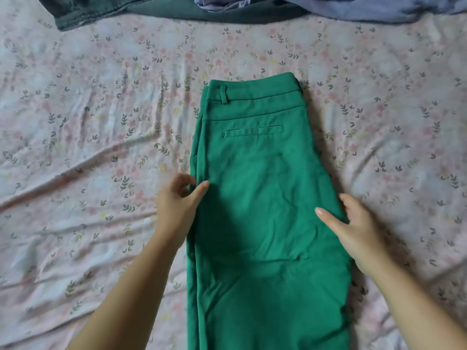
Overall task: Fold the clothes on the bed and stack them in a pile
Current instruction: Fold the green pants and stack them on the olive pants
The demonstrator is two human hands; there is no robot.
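Observation:
Green trousers [262, 188] lie flat on the bed, folded lengthwise leg on leg, waistband at the far end and a back pocket facing up. The legs run off the bottom of the view. My left hand [179, 200] is at the trousers' left edge, thumb on top and fingers curled at the edge of the cloth. My right hand [353, 223] lies at the right edge, thumb resting on the fabric and fingers around the side. Whether either hand pinches the cloth is unclear.
The bed carries a wrinkled pink floral sheet [88, 127]. At the far edge lie a dark teal garment with a zip [156, 11] and a crumpled lilac-blue garment [341, 7], partly overlapping it.

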